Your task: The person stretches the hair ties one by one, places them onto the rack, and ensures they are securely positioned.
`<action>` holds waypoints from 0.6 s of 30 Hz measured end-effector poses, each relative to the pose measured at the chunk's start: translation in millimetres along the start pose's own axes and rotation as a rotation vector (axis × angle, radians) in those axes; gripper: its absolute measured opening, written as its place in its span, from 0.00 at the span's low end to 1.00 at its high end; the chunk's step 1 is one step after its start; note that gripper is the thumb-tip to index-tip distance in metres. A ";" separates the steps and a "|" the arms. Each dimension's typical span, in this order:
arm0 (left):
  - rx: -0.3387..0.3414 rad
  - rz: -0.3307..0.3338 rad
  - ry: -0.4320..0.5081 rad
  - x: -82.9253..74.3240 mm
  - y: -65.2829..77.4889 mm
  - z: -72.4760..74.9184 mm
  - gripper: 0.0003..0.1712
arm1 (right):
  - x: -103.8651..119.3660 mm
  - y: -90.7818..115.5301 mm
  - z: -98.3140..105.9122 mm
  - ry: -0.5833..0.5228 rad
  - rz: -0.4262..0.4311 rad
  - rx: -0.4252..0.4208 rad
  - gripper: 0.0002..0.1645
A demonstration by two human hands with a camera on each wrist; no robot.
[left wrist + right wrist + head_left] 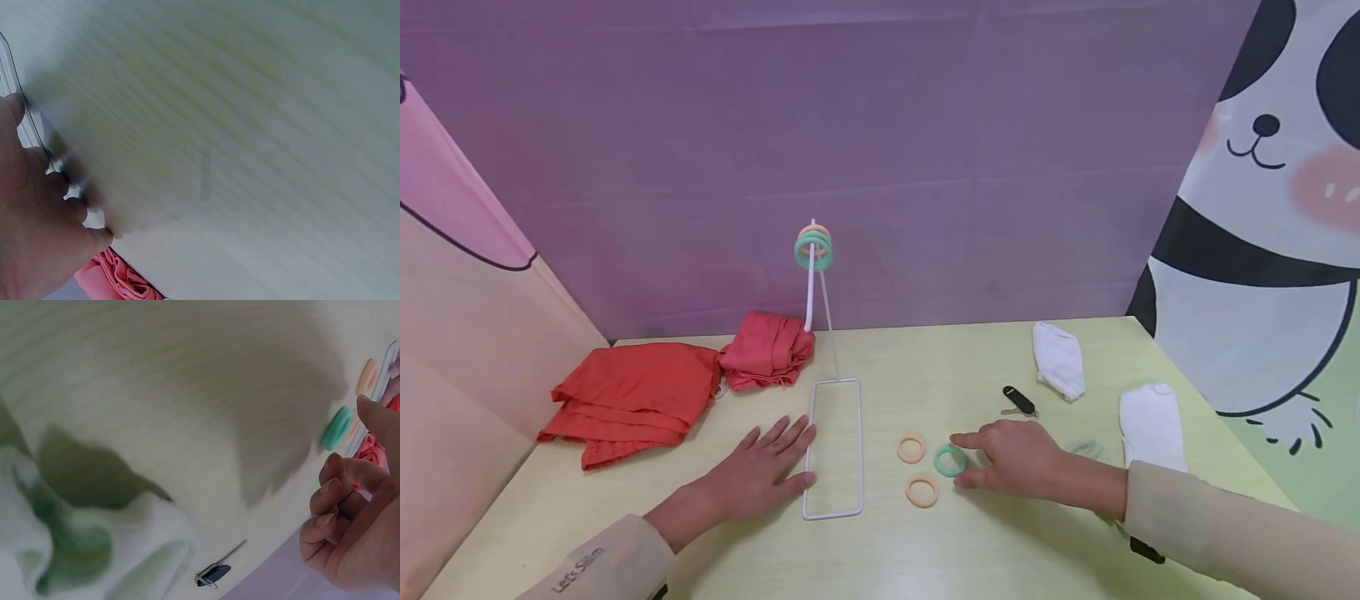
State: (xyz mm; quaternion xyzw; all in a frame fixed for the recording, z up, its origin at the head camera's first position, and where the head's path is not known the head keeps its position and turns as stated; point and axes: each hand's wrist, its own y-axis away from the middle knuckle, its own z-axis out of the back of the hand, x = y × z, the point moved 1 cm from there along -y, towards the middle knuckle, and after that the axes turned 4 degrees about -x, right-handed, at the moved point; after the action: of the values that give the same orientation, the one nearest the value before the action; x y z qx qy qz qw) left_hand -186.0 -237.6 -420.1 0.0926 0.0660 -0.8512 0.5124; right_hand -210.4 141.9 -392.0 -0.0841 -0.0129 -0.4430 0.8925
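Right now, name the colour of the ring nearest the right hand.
The ring is green, clearest in the head view.

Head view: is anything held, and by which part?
The right hand has thumb and forefinger flanking the green ring on the table; whether they grip it cannot be told. The left hand holds nothing.

At eight o'clock in your head view, your beige left sleeve carries dark lettering. You can read "Let's" as the first word; the second looks like "Slim", though its middle letters run together, so you cannot be sure of the spelling. The line climbs toward two o'clock.
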 end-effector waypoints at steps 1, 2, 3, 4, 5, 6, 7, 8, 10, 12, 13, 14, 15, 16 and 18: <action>0.005 0.006 -0.002 -0.1 0.0 0.1 0.42 | -0.3 -0.4 -1.5 -0.008 -0.003 0.003 0.34; 0.009 0.010 -0.005 -0.5 0.1 0.4 0.43 | -0.5 -0.9 -2.8 -0.018 -0.006 0.006 0.35; 0.015 0.016 -0.008 -0.9 0.4 1.0 0.43 | -0.8 -1.4 -4.0 -0.027 -0.007 0.008 0.35; 0.017 0.018 -0.009 -0.9 0.4 1.0 0.43 | -1.0 -2.0 -5.1 -0.038 -0.009 0.014 0.35; 0.019 0.019 -0.010 -0.6 0.4 0.9 0.43 | -1.2 -2.5 -6.3 -0.050 -0.010 0.021 0.35; 0.021 0.022 -0.011 -0.6 0.4 0.9 0.43 | -1.3 -3.0 -7.4 -0.060 -0.012 0.027 0.35; 0.023 0.024 -0.012 -0.6 0.4 0.9 0.43 | -1.5 -3.5 -8.6 -0.070 -0.013 0.031 0.35; 0.024 0.025 -0.011 -0.5 0.4 0.9 0.43 | -1.9 -4.0 -9.9 -0.080 -0.015 0.035 0.35; 0.026 0.027 -0.010 -0.5 0.4 0.9 0.43 | -2.6 -4.9 -12.8 -0.094 -0.017 0.035 0.34; 0.027 0.027 -0.008 -1.0 0.5 1.4 0.43 | -3.2 -5.6 -14.9 -0.103 -0.012 0.020 0.33; 0.027 0.026 -0.008 -1.1 0.4 1.6 0.43 | -3.6 -6.0 -16.0 -0.108 -0.009 0.011 0.32; 0.027 0.026 -0.008 -1.2 0.4 1.8 0.43 | -3.9 -6.3 -17.0 -0.114 -0.005 0.001 0.31; 0.027 0.026 -0.008 -1.2 0.4 2.0 0.43 | -4.0 -6.5 -17.9 -0.117 0.003 -0.011 0.30; 0.027 0.025 -0.010 -1.2 0.4 2.0 0.43 | -4.1 -6.6 -18.4 -0.120 0.009 -0.023 0.28; 0.026 0.024 -0.011 -1.0 0.2 2.0 0.43 | -4.6 -6.9 -20.3 -0.121 0.025 -0.051 0.25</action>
State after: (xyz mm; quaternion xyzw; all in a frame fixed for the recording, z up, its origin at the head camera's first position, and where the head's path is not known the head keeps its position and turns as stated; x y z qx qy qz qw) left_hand -185.6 -237.2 -417.9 0.0955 0.0510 -0.8463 0.5216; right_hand -219.7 138.1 -411.5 -0.1334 -0.0545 -0.4261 0.8931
